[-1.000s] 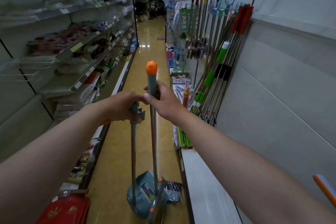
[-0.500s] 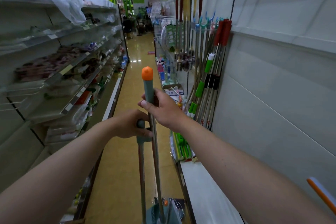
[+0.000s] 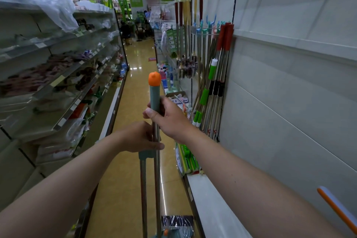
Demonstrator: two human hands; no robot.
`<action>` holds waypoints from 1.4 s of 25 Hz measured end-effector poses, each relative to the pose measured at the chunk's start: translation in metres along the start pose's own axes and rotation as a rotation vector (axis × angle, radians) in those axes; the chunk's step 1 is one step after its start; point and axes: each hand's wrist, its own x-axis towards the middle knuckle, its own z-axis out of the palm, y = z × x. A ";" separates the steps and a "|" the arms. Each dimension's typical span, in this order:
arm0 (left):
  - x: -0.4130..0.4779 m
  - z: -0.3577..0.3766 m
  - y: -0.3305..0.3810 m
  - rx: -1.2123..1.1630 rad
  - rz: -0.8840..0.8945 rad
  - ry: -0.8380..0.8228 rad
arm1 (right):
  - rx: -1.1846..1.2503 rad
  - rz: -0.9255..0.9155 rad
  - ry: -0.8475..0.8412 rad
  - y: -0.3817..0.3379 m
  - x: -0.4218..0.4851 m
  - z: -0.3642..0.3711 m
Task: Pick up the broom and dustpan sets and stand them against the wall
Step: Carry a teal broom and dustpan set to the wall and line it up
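Two hands are sharing one broom-and-dustpan set in the head view, the only one on offer: the right hand [image 3: 170, 120] is gripping the broom [image 3: 154, 92] on its teal grip just below the orange cap, and the left hand [image 3: 138, 137] is wrapping round the top of the dustpan handle [image 3: 143, 179], its fingers reaching across the broom's steel shaft beside it. The set is hanging upright over the aisle floor [image 3: 131, 170], with the dustpan [image 3: 179, 234] only partly showing at the bottom edge, so I am not telling whether it is touching the floor. By my judgement the pick-up is looking finished and the carrying step is under way; the next move is calling for a swing to the right, setting the pan's foot down on the white base ledge [image 3: 216, 208] and tilting the handles until they are leaning on the grey wall panel [image 3: 289, 112]. Room is looking good there: a bare stretch of panel is lying between the bundle of leaning mop poles [image 3: 214, 83] ahead and an orange-edged handle [image 3: 336, 206] poking in at the lower right. Edges worth minding are the ledge's front lip, the horizontal rail running along the panel higher up, and the stocked shelving [image 3: 58, 87] crowding the left side of the narrow aisle.
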 end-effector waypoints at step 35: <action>-0.019 -0.048 0.044 -0.326 -0.046 0.275 | -0.374 0.276 -0.265 0.098 -0.048 -0.004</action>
